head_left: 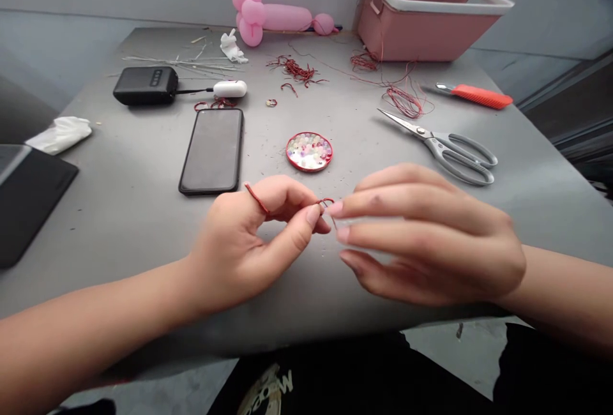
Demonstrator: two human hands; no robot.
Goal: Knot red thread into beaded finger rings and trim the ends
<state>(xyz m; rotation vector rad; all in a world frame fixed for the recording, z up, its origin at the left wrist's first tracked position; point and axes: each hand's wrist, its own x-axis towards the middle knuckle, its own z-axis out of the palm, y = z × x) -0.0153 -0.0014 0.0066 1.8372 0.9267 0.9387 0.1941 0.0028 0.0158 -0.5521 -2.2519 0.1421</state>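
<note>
My left hand [258, 236] pinches a short, thin dark-red twisted cord [326, 201] between thumb and index finger. The cord curves over toward my right hand, and a thin end hangs down. Another stretch of red cord [257, 200] lies across the base of my left index finger; whether the two are joined is hidden. My right hand [431, 236] is at the cord's right side with its fingers apart, the upper fingertips at or against the cord's end and the thumb lower down. Beyond both hands sits a round red-rimmed dish of pale beads [309, 151].
Scissors [431, 140] and an orange-handled cutter [479, 95] lie on the right. Left are a phone [211, 152] and a black power bank [146, 85]. Red cord clippings [299, 70], coiled red thread [405, 101], a pink balloon figure [285, 17] and a pink bin [416, 29] are behind.
</note>
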